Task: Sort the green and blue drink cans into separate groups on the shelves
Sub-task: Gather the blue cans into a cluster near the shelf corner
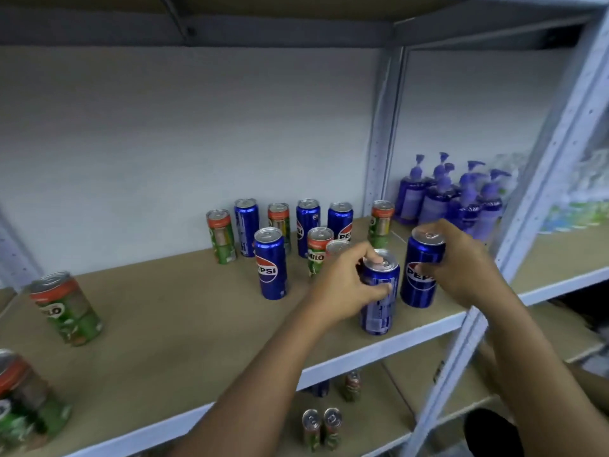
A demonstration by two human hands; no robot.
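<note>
Shelf (184, 311): purple pump bottles (451, 196) beyond cans (306, 225)

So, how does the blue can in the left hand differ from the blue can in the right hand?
The left-hand can stands nearer the shelf's front edge; the right-hand can stands further back and to the right. The left-hand can shows small print, while the right-hand can shows the Pepsi logo. The left hand wraps its can's side; the right hand covers its can's upper part. Both are blue and upright.
</note>
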